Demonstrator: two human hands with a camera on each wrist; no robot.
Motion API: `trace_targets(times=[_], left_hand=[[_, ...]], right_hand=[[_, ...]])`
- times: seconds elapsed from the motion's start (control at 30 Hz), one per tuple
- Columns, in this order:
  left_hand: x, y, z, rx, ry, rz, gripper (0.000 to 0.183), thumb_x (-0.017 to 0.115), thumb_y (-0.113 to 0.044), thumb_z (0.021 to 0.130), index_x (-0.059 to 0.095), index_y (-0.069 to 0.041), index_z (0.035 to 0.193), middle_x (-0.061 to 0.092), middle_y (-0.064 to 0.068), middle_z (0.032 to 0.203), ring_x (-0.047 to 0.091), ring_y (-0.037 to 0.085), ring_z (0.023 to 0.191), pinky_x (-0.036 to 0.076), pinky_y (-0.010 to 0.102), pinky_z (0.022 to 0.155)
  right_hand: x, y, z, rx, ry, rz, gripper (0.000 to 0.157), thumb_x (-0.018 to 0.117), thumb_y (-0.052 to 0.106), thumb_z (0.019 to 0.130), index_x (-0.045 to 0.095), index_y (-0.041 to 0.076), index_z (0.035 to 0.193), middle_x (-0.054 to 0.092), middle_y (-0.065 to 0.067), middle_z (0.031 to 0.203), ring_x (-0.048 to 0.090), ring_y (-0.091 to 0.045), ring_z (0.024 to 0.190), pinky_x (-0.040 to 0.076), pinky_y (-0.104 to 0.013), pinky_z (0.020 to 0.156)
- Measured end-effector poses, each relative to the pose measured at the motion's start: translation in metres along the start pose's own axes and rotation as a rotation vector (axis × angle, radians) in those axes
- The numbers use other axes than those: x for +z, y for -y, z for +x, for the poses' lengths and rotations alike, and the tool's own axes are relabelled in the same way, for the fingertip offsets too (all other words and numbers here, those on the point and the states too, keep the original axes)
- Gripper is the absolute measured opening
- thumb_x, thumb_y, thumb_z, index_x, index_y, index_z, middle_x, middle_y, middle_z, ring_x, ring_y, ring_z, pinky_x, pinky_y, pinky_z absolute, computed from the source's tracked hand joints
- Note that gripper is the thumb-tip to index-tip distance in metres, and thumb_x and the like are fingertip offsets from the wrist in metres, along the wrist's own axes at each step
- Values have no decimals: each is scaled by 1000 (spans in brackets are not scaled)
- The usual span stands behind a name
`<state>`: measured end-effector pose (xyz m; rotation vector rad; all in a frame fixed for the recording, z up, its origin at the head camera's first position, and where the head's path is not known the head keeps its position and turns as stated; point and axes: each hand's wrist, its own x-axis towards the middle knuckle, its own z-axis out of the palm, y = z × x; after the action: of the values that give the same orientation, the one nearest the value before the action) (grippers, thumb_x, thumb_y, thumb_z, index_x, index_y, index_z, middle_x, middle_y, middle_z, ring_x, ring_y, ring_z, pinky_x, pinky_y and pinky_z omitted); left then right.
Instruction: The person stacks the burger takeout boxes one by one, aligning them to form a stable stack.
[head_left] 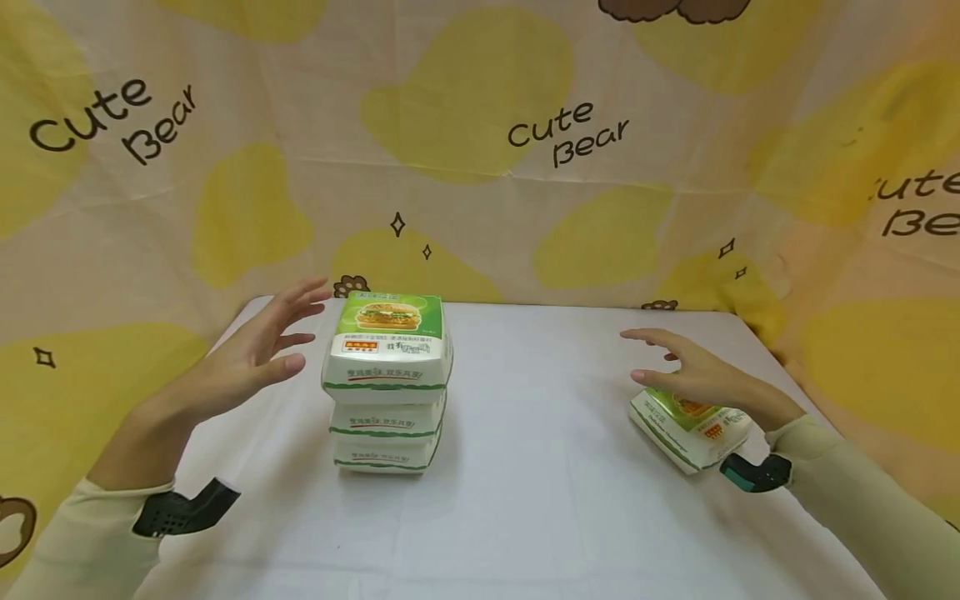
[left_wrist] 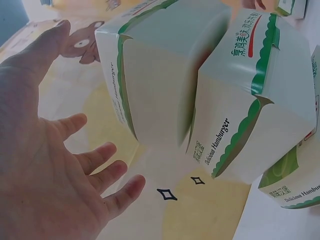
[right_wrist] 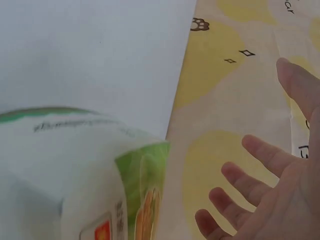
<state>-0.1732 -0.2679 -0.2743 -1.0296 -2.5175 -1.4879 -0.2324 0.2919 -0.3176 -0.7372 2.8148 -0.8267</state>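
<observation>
Three white and green hamburger boxes stand in a stack left of the table's middle, the top box (head_left: 390, 346) showing a burger picture on its lid. My left hand (head_left: 258, 354) is just left of that top box, fingers spread and slightly bent, holding nothing. In the left wrist view the same hand (left_wrist: 65, 150) has its palm turned up toward the tilted-looking boxes (left_wrist: 160, 75), apart from them. A single hamburger box (head_left: 686, 433) lies angled at the right. Over it hovers my right hand (head_left: 693, 371), fingers loosely extended and grasping nothing, partly covering its lid.
A white table (head_left: 525, 500) carries the boxes. Behind and at both sides hangs a yellow-patterned cloth (head_left: 465, 108) printed with "Cute Bear". Black bands (head_left: 187, 508) are worn on both wrists.
</observation>
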Motion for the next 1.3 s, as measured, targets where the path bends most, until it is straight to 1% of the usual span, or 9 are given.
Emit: trace_targets(times=[0.2,0.43,0.57,0.67,0.8,0.93,1.03,1.13,1.3], left_hand=[[2,-3,3,-8,9,35,83,59,-6,95,16,-25,162,27,-1,162,32,8,142,35,10,105],[4,-6,4,-42,38,95,88,67,-21,94,13,-32,163,22,1,165,24,38,148,30,9,107],[6,-6,7,-41,47,128,96,71,-21,89,10,-34,163,18,1,168,20,41,151,27,8,111],[8,-5,10,-47,57,144,103,75,-20,85,9,-34,163,16,1,169,18,40,153,28,34,125],[9,-3,15,-65,75,152,110,79,-18,82,6,-33,163,11,4,171,13,41,155,21,72,116],[11,-1,17,-86,85,149,113,80,-20,81,4,-28,164,9,8,172,11,43,156,19,74,116],[11,-1,17,-92,90,144,113,81,-20,81,4,-24,164,7,6,172,9,42,157,18,73,117],[11,0,17,-95,96,137,112,80,-20,82,5,-24,164,6,3,172,7,40,157,17,74,117],[9,1,14,-101,104,132,109,80,-19,83,6,-27,164,6,0,172,9,42,157,19,75,115]], right_hand=[[-9,-12,-15,-18,-11,5,62,64,27,98,40,14,153,36,-21,159,35,-48,141,35,-74,105],[-16,-29,-35,13,11,-18,66,66,26,96,37,15,155,30,-23,160,30,-51,142,33,-80,100],[-22,-37,-45,46,38,-23,72,67,27,94,34,15,156,24,-25,163,27,-57,142,30,-84,96],[-26,-43,-50,56,61,-33,74,68,27,93,33,14,157,24,-27,163,26,-60,142,29,-85,96],[-27,-51,-54,62,83,-36,76,69,26,93,32,10,157,27,-29,161,29,-59,140,33,-83,94],[-27,-56,-57,53,101,-33,73,66,24,94,32,4,156,33,-31,158,38,-58,135,42,-76,93],[-28,-60,-59,64,121,-28,68,64,23,96,35,4,154,39,-30,154,47,-51,129,52,-54,94],[-28,-63,-60,77,151,-17,65,63,22,97,36,6,154,42,-30,152,53,-44,125,53,-32,85],[-27,-65,-62,87,188,5,69,67,22,95,35,6,154,40,-31,151,54,-41,121,52,-29,80]])
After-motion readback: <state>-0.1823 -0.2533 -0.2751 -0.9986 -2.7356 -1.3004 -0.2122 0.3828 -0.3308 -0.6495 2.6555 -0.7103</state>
